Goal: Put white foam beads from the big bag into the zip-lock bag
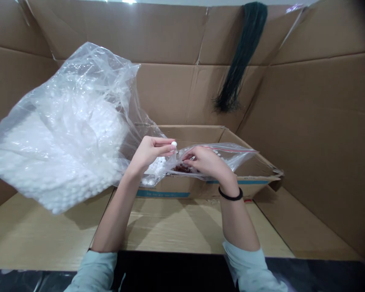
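Observation:
Between the fingertips of my left hand [149, 152] is a small white ball [174, 144]. My right hand [209, 163] has its fingers pinched together inside the mouth of a clear zip bag [241, 153]; whatever they hold is too small to make out. Dark red bits [182, 168] lie in that bag, just under the right fingertips. Loose white balls [156, 166] in clear plastic sit below my left hand. Both hands are over an open cardboard box [197, 188] with blue printing on its front.
A large clear plastic bag [61, 121] full of white balls bulges at the left. Tall cardboard walls [167, 89] surround the workspace. Over the back wall hangs a bundle of dark green strands [243, 52]. The wooden tabletop [170, 227] lies in front of the box.

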A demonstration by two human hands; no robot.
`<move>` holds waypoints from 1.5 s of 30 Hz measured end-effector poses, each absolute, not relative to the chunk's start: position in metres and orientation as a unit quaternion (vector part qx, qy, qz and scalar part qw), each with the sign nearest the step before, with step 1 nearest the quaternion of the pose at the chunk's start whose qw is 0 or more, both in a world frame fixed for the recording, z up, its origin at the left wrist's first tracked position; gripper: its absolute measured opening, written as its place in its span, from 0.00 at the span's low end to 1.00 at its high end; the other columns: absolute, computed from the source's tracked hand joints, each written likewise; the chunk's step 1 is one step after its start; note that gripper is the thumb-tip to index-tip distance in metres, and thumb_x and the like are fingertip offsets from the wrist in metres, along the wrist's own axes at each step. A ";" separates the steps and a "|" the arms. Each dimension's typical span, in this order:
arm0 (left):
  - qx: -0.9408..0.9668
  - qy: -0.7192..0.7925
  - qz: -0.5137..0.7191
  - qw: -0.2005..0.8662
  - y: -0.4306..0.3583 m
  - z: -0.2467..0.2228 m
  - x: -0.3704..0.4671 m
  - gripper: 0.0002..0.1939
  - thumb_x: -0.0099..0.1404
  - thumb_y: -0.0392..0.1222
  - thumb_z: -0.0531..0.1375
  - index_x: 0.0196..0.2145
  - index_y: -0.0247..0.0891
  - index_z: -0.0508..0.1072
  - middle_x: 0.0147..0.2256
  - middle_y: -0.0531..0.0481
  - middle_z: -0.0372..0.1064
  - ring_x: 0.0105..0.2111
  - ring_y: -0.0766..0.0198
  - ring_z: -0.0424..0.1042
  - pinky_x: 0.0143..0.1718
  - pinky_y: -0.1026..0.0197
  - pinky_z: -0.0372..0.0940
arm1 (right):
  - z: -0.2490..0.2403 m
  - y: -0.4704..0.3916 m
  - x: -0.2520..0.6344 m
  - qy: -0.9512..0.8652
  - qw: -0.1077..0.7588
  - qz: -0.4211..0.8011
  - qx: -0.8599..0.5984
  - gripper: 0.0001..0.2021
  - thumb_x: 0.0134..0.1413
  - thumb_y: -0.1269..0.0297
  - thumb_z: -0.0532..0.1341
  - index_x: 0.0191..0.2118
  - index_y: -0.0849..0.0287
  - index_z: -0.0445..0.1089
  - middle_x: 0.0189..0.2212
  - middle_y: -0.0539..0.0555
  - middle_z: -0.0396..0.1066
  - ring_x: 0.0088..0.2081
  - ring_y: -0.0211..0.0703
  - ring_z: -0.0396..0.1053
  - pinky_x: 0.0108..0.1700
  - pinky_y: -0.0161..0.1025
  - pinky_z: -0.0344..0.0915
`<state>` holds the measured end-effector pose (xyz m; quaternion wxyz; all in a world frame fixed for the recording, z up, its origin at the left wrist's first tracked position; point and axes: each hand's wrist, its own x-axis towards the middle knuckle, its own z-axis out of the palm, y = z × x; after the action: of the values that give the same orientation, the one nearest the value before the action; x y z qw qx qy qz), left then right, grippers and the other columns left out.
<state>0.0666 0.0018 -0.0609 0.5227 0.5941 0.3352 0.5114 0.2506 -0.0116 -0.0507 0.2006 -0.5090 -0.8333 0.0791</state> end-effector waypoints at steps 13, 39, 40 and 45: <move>0.635 0.320 0.458 0.534 0.003 -0.062 0.068 0.19 0.49 0.40 0.67 0.40 0.33 0.77 0.37 0.43 0.77 0.36 0.61 0.75 0.44 0.56 0.69 | -0.034 -0.037 0.265 -0.799 0.376 0.265 -0.388 0.04 0.42 0.65 0.66 0.25 0.60 0.75 0.21 0.50 0.75 0.23 0.36 0.69 0.25 0.31 0.63; 0.573 0.253 0.527 0.575 -0.005 -0.058 0.073 0.12 0.47 0.41 0.69 0.33 0.39 0.80 0.37 0.46 0.77 0.36 0.61 0.75 0.46 0.56 0.69 | -0.055 -0.007 0.241 -0.689 0.588 0.308 -0.291 0.04 0.43 0.64 0.66 0.28 0.57 0.75 0.29 0.51 0.75 0.32 0.38 0.70 0.36 0.37 0.68; 0.571 0.251 0.525 0.579 -0.006 -0.058 0.074 0.12 0.47 0.41 0.69 0.32 0.39 0.80 0.36 0.46 0.77 0.36 0.61 0.75 0.46 0.56 0.69 | -0.055 -0.007 0.241 -0.684 0.594 0.303 -0.297 0.04 0.42 0.64 0.67 0.27 0.58 0.75 0.29 0.51 0.76 0.32 0.39 0.71 0.37 0.38 0.69; 0.562 0.248 0.518 0.596 -0.011 -0.055 0.075 0.11 0.47 0.40 0.69 0.32 0.37 0.80 0.35 0.45 0.77 0.34 0.62 0.76 0.46 0.56 0.69 | -0.056 -0.009 0.240 -0.665 0.616 0.279 -0.316 0.05 0.40 0.64 0.68 0.26 0.58 0.75 0.27 0.51 0.76 0.30 0.39 0.73 0.35 0.38 0.70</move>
<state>0.0755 -0.0107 -0.0548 0.5956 0.5620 0.2481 0.5175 0.2399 -0.0087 -0.0559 0.6161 -0.3161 -0.6653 0.2790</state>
